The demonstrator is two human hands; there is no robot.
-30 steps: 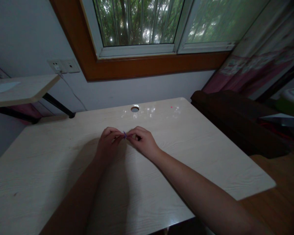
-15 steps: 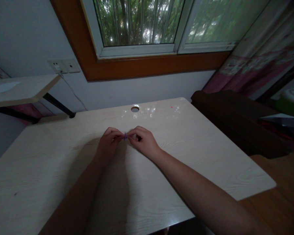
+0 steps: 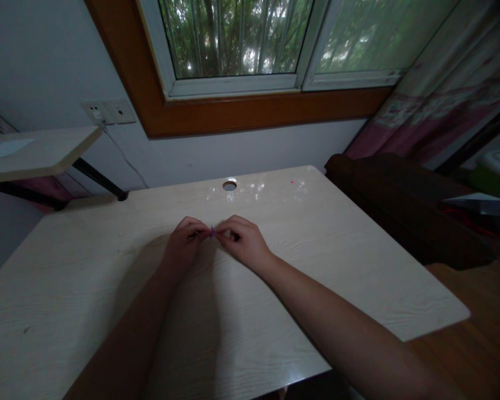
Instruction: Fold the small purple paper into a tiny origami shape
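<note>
Between the fingertips of both hands is a tiny purple piece (image 3: 212, 232), thin and pointed at its top and bottom; its kind is too small to make out. My left hand (image 3: 186, 238) pinches it from the left side with thumb and forefinger. From the right, my right hand (image 3: 242, 236) pinches it in the same way, so the two hands almost meet. Both are held just over the pale wood-grain desk (image 3: 316, 266), and the left arm's shadow falls across it. My fingers cover most of the purple piece.
A round cable hole (image 3: 229, 186) and a small red speck (image 3: 292, 182) are near the desk's back edge. On the left stands a raised shelf (image 3: 62, 150) on black legs. Dark brown furniture (image 3: 400, 211) lies beyond the right edge, below a curtain (image 3: 425, 116).
Almost nothing differs. The fingertips and the purple piece have shifted very slightly to the left, and the piece looks a little turned.
</note>
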